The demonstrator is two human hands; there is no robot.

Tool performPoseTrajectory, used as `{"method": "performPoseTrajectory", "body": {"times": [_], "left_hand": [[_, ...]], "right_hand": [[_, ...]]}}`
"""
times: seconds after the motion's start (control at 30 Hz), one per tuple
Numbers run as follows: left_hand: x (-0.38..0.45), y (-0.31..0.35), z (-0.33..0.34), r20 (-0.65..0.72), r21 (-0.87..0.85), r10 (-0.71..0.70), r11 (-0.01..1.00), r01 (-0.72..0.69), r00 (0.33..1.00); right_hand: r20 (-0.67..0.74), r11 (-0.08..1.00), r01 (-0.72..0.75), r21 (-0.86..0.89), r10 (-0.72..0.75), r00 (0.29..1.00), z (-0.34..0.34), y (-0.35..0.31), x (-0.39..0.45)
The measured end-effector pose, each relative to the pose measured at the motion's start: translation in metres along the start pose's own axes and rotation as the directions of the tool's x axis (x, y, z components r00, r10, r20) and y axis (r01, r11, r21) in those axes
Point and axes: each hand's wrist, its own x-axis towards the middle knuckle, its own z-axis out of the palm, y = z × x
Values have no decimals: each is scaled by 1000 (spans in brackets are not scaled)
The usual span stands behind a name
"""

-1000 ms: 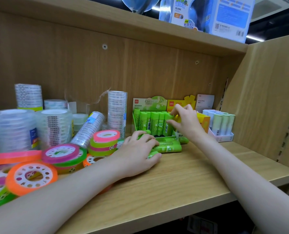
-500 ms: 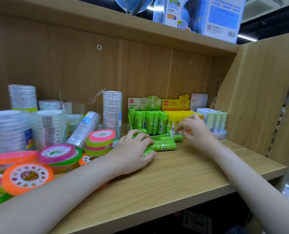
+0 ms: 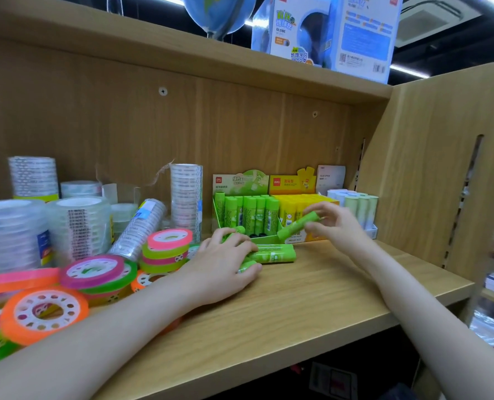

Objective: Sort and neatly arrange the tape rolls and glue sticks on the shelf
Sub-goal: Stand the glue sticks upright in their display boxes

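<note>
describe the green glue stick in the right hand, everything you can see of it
The glue stick is a bright green, plastic-looking cylinder with a paler printed label, blurred. It is tilted, its upper end towards the right, held in the air in front of the yellow box of sticks. The right hand pinches its upper end; its lower end hangs just above the box fronts, touching nothing that shows.

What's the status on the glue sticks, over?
Right hand holds a green glue stick above the green display box. Left hand grips loose green sticks lying on the shelf. Nothing blocking the box.
</note>
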Motion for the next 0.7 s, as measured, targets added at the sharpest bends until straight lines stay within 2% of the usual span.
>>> {"method": "performPoseTrajectory", "body": {"times": [0.03,0.1,0.23,0.33,0.43,0.5,0.63,0.7], "left_hand": [[0,0,0,2,1,1,1000,-1,1000],[0,0,0,3,1,1,1000,-1,1000],[0,0,0,6,10,1,1000,-1,1000],[0,0,1,8,8,-2,1000,2,1000],[1,0,0,3,15,-1,1000,1,1000],[1,0,1,4,14,0,1000,0,1000],[1,-1,1,5,3,2,1000,-2,1000],[1,-1,1,6,0,1,1000,-1,1000]], "right_hand": [[-45,993,-1,122,6,999,-1,-3,1],[-119,993,8,116,6,993,2,-5,10],[-191,975,97,-200,-136,972,19,-12,25],[-144,900,204,-385,-277,950,26,-15,29],[-64,835,252,-489,-322,944,31,-14,29],[-72,851,251,-461,-317,946,33,-13,29],[-221,938,242,-248,-298,929,27,-15,29],[-234,951,261,-168,-295,926,25,-15,28]]}}
